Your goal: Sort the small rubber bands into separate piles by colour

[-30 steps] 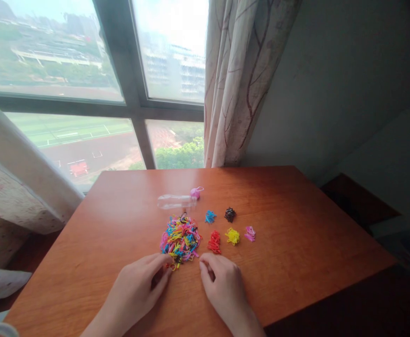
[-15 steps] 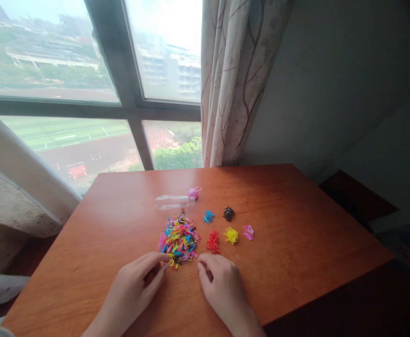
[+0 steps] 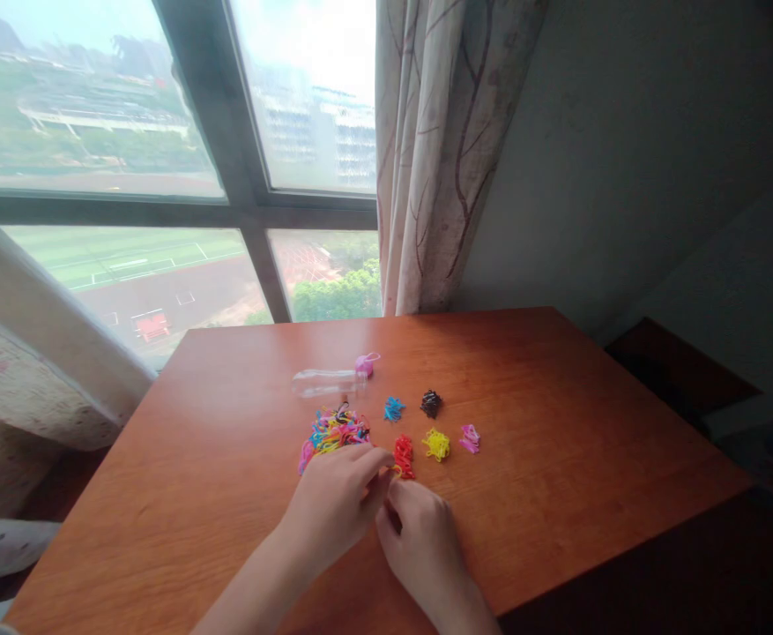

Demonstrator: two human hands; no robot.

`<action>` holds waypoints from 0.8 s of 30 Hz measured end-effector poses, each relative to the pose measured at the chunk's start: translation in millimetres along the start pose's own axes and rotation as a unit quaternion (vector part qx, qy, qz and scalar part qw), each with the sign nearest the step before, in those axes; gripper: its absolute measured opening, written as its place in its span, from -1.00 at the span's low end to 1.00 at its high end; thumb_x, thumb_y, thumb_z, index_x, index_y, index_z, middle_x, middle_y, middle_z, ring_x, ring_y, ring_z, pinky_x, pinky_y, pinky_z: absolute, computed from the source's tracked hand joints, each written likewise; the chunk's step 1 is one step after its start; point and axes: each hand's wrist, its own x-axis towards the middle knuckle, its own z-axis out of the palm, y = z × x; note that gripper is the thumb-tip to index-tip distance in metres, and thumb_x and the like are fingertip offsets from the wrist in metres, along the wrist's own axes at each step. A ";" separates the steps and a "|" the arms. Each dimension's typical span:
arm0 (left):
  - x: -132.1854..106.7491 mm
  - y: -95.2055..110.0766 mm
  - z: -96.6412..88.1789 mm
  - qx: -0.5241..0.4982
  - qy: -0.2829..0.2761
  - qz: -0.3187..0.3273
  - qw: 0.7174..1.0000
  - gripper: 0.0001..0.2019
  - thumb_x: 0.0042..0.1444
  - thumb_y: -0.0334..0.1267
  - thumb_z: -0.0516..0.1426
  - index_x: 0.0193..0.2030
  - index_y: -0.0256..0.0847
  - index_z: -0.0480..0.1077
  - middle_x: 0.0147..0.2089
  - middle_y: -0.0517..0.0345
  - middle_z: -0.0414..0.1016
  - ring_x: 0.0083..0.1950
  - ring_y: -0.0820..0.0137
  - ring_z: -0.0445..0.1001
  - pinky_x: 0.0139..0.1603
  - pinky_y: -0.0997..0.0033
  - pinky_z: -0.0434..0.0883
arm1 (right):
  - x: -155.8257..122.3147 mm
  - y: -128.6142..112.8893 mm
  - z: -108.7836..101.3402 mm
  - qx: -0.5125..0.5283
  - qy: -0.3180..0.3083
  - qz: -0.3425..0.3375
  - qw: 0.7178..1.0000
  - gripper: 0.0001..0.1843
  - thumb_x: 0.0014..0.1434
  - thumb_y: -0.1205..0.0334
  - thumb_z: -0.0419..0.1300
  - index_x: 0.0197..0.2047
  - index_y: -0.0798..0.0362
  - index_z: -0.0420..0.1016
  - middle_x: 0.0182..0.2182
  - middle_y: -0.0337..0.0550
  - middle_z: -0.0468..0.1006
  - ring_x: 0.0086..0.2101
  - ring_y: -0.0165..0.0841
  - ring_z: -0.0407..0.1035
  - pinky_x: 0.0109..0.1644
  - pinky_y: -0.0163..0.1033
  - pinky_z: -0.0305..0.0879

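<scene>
My left hand (image 3: 343, 489) reaches across the front of a mixed heap of colourful small rubber bands (image 3: 339, 429), hiding its near part. Its fingertips are pinched together, and a yellow rubber band (image 3: 397, 472) shows at them, just in front of the red pile (image 3: 403, 451). My right hand (image 3: 422, 529) rests on the table with curled fingers, its tips meeting those of my left hand. What the right fingers hold, if anything, is hidden. Right of the red pile lie a yellow pile (image 3: 437, 444) and a few pink bands (image 3: 470, 438).
Behind them sit a blue pile (image 3: 393, 408) and a black pile (image 3: 431, 403). A clear plastic bottle (image 3: 326, 383) lies on its side beside a pink cap (image 3: 365, 364) with a loop. The wooden table (image 3: 558, 423) stands against a window and a curtain (image 3: 426, 176).
My left hand has moved right from the front of the mixed heap to my right hand, bringing a yellow band along. My right hand has stayed almost still.
</scene>
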 end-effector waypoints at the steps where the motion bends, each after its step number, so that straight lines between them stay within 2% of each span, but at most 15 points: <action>1: 9.8 4.6 0.0 0.017 -0.021 0.002 1.000 -0.81 0.23 -0.35 0.00 -0.27 -0.15 0.43 -0.35 0.15 0.55 -0.33 0.37 0.53 -0.36 0.48 0.35 | 0.0 0.4 0.5 -0.011 -0.001 0.006 1.000 -0.83 0.13 0.46 0.11 -0.38 0.02 0.44 -0.47 -0.24 0.55 -0.44 -0.38 0.42 -0.39 -0.31 0.00; 7: 56.3 18.4 10.4 0.037 -0.055 0.028 0.997 -0.86 0.18 -0.34 0.06 -0.29 -0.13 0.44 -0.32 0.14 0.58 -0.34 0.33 0.54 -0.38 0.45 0.35 | 1.3 0.5 2.1 -0.047 -0.007 0.015 0.999 -0.81 0.04 0.51 0.15 -0.43 0.02 0.47 -0.50 -0.23 0.55 -0.48 -0.37 0.43 -0.43 -0.29 -0.04; 13: 77.8 24.0 19.9 0.051 -0.078 0.037 0.995 -0.88 0.18 -0.30 0.08 -0.27 -0.14 0.46 -0.27 0.07 0.60 -0.26 0.27 0.58 -0.32 0.42 0.40 | 0.2 -0.4 1.6 -0.026 -0.004 0.003 1.000 -0.82 0.10 0.48 0.15 -0.42 0.02 0.44 -0.47 -0.25 0.56 -0.44 -0.38 0.44 -0.39 -0.29 -0.02; 19: 79.5 22.6 19.7 0.060 -0.085 0.027 0.994 -0.86 0.16 -0.31 0.11 -0.17 -0.14 0.46 -0.21 0.03 0.61 -0.20 0.24 0.58 -0.27 0.40 0.42 | -0.4 1.1 4.3 -0.017 -0.002 0.004 1.000 -0.83 0.11 0.47 0.15 -0.39 0.01 0.43 -0.46 -0.26 0.55 -0.42 -0.37 0.44 -0.37 -0.29 0.01; 24: 61.3 14.3 3.4 0.061 -0.073 0.002 0.995 -0.85 0.19 -0.27 0.07 -0.18 -0.14 0.45 -0.28 0.07 0.60 -0.27 0.26 0.58 -0.33 0.42 0.39 | 1.8 0.1 2.3 -0.008 0.000 -0.008 1.000 -0.83 0.13 0.47 0.13 -0.36 0.00 0.43 -0.44 -0.27 0.55 -0.40 -0.37 0.44 -0.34 -0.31 0.04</action>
